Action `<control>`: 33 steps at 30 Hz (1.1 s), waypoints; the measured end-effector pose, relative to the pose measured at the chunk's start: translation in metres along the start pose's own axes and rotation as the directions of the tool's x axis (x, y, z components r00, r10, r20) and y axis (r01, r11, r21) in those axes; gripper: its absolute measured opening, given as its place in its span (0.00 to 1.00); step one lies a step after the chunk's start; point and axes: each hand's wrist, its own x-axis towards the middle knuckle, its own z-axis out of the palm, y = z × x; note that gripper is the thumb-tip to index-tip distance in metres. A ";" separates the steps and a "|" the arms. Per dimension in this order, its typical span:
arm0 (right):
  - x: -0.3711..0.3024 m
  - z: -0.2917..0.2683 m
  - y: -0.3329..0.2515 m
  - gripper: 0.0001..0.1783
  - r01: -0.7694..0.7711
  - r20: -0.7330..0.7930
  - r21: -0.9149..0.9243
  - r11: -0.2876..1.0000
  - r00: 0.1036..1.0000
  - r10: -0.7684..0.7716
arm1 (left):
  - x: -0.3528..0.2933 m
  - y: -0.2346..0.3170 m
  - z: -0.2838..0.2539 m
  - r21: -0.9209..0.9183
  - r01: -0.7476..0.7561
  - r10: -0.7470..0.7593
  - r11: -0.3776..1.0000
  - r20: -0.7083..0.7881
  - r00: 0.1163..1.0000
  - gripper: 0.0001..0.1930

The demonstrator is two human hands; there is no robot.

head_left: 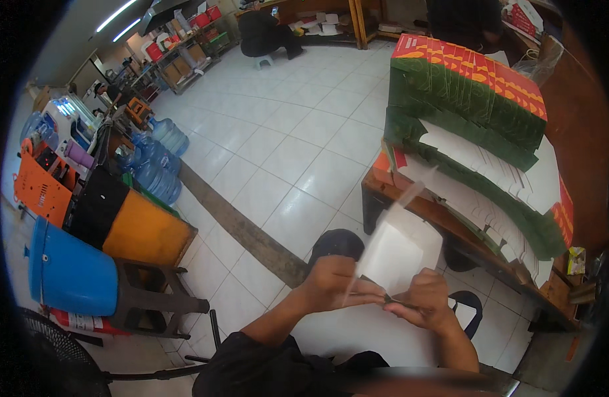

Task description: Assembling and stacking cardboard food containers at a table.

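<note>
In front of my body is a partly folded cardboard box, its white inside facing up. One of its panels stands up on the left and is smeared by motion. My left hand is closed on the box's near left edge, thumb and fingers pinching the board. At the near right corner my right hand grips the same edge, its fingers curled. The two hands nearly meet at a dark spot on that edge. To the right, a tall stack of flat red, green and white box blanks rests on a wooden table.
A blue bin and a dark plastic stool stand at the left, near a black fan. Large blue water bottles are farther back. One person sits low at the far wall; another person is behind the stack.
</note>
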 end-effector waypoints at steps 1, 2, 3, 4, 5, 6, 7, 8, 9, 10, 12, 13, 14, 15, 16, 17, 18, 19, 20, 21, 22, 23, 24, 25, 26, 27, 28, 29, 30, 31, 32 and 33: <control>-0.001 0.000 0.001 0.13 -0.008 -0.033 0.001 1.000 0.999 0.008 | 0.002 0.001 -0.001 0.004 0.000 0.000 1.000 0.000 1.000 0.18; -0.002 0.000 0.002 0.13 0.006 -0.005 -0.002 1.000 1.000 -0.006 | 0.005 0.001 -0.003 0.011 0.010 -0.011 1.000 0.046 0.999 0.18; -0.003 0.000 0.003 0.13 0.010 -0.004 -0.006 1.000 1.000 -0.010 | 0.007 0.002 -0.003 0.027 0.059 -0.063 0.998 0.156 0.986 0.18; -0.004 0.001 0.004 0.13 0.016 -0.005 -0.011 1.000 1.000 -0.016 | 0.007 0.005 -0.007 0.121 0.076 -0.102 0.990 0.226 0.969 0.18; -0.006 0.002 0.004 0.13 0.019 -0.007 -0.013 1.000 1.000 -0.019 | 0.007 0.006 -0.006 0.110 0.058 -0.079 0.992 0.198 0.977 0.18; -0.008 0.004 0.004 0.13 -0.027 -0.092 0.025 0.999 0.995 0.029 | 0.006 0.008 -0.003 0.119 0.015 -0.031 0.993 0.131 0.991 0.26; -0.011 0.006 0.002 0.12 -0.089 -0.178 0.065 0.994 0.979 0.100 | 0.004 0.009 0.001 0.122 -0.015 0.008 0.992 0.052 0.999 0.33; -0.013 0.008 0.000 0.12 -0.068 -0.171 0.069 0.995 0.982 0.079 | 0.002 0.013 0.015 0.141 0.001 0.025 0.990 -0.178 0.984 0.41; -0.015 0.010 -0.003 0.12 -0.139 -0.270 0.310 0.941 0.936 0.227 | 0.001 0.012 0.029 0.142 0.001 0.024 0.990 -0.179 0.984 0.41; -0.015 0.012 -0.006 0.12 -0.140 -0.347 0.557 0.818 0.856 0.383 | -0.001 0.009 0.044 0.146 0.037 0.010 0.989 -0.309 0.951 0.46; -0.014 0.014 -0.010 0.12 -0.125 -0.275 0.518 0.846 0.912 0.303 | -0.009 0.001 0.068 0.070 0.077 -0.035 0.995 -0.472 0.881 0.52; -0.012 0.013 -0.011 0.12 -0.078 -0.232 0.514 0.854 0.946 0.226 | -0.015 -0.004 0.075 0.106 0.044 0.013 0.993 -0.483 0.876 0.54; -0.010 0.010 -0.013 0.16 -0.102 -0.145 0.512 0.853 0.968 0.203 | -0.021 -0.010 0.081 0.043 0.076 -0.044 0.996 -0.504 0.863 0.51; -0.007 0.006 -0.012 0.16 -0.141 -0.118 0.497 0.856 0.966 0.228 | -0.028 -0.015 0.081 0.004 0.131 -0.114 0.991 -0.467 0.877 0.50; -0.003 0.000 -0.010 0.19 -0.072 -0.129 0.381 0.922 0.983 0.130 | -0.035 -0.019 0.079 -0.029 0.107 -0.107 0.994 -0.516 0.850 0.49; 0.000 -0.005 -0.008 0.23 -0.020 -0.123 0.251 0.968 0.991 0.053 | -0.043 -0.021 0.074 -0.202 0.126 -0.202 0.971 -0.421 0.884 0.47; 0.002 -0.010 -0.008 0.23 0.003 -0.127 0.255 0.967 0.991 0.031 | -0.052 -0.024 0.062 -0.365 0.155 -0.276 0.918 -0.308 0.910 0.45; 0.004 -0.015 -0.008 0.25 -0.062 -0.022 0.109 0.992 0.998 0.065 | -0.060 -0.026 0.052 -0.510 0.195 -0.327 0.838 -0.184 0.927 0.43; 0.006 -0.019 -0.009 0.27 -0.112 0.075 -0.045 0.993 0.990 0.115 | -0.065 -0.026 0.044 -0.635 0.245 -0.354 0.733 -0.049 0.934 0.41; 0.007 -0.022 -0.012 0.30 -0.161 0.148 -0.201 0.966 0.970 0.193 | -0.070 -0.025 0.034 -0.732 0.303 -0.351 0.610 0.093 0.932 0.40; 0.009 -0.021 -0.014 0.26 -0.076 0.182 -0.251 0.965 0.975 0.124 | -0.067 -0.023 0.039 -0.750 0.256 -0.352 0.610 0.033 0.935 0.30; 0.009 -0.022 -0.017 0.26 -0.071 0.198 -0.251 0.965 0.973 0.123 | -0.062 -0.020 0.040 -0.732 0.278 -0.461 0.623 -0.056 0.886 0.22; 0.007 -0.023 -0.021 0.23 -0.039 0.196 -0.206 0.978 0.977 0.080 | -0.055 -0.016 0.042 -0.801 0.269 -0.570 0.535 -0.107 0.815 0.16; 0.005 -0.024 -0.024 0.21 0.005 0.171 -0.161 0.987 0.985 0.023 | -0.044 -0.012 0.045 -0.930 0.236 -0.652 0.280 -0.004 0.758 0.15; -0.002 -0.030 -0.028 0.18 -0.017 0.187 -0.170 0.985 0.981 0.050 | -0.032 -0.008 0.046 -0.967 0.210 -0.655 0.146 0.064 0.753 0.15; -0.010 -0.038 -0.030 0.18 -0.010 0.187 -0.159 0.987 0.982 0.040 | -0.017 -0.003 0.044 -0.930 0.297 -0.595 0.217 0.115 0.796 0.19; -0.020 -0.049 -0.030 0.16 -0.003 0.213 -0.054 0.999 0.977 0.014 | 0.000 0.003 0.042 -0.831 0.361 -0.491 0.424 0.124 0.862 0.25; -0.033 -0.062 -0.031 0.15 -0.023 0.248 0.035 0.999 0.969 0.014 | 0.017 0.009 0.036 -0.775 0.371 -0.396 0.511 0.171 0.902 0.31; -0.051 -0.074 -0.034 0.17 -0.018 0.181 0.110 0.994 0.983 -0.003 | 0.040 0.013 0.039 -0.703 0.292 -0.285 0.649 0.131 0.950 0.38; -0.071 -0.088 -0.036 0.19 -0.082 0.067 0.213 0.974 0.995 0.069 | 0.063 0.016 0.035 -0.641 0.250 -0.166 0.726 0.189 0.968 0.45; -0.092 -0.102 -0.039 0.21 -0.055 -0.085 0.171 0.984 0.994 0.070 | 0.086 0.018 0.032 -0.625 0.302 -0.156 0.719 0.278 0.948 0.52; -0.113 -0.116 -0.041 0.24 -0.092 -0.273 0.188 0.978 0.952 0.142 | 0.111 0.018 0.029 -0.497 0.179 -0.056 0.849 0.252 0.966 0.53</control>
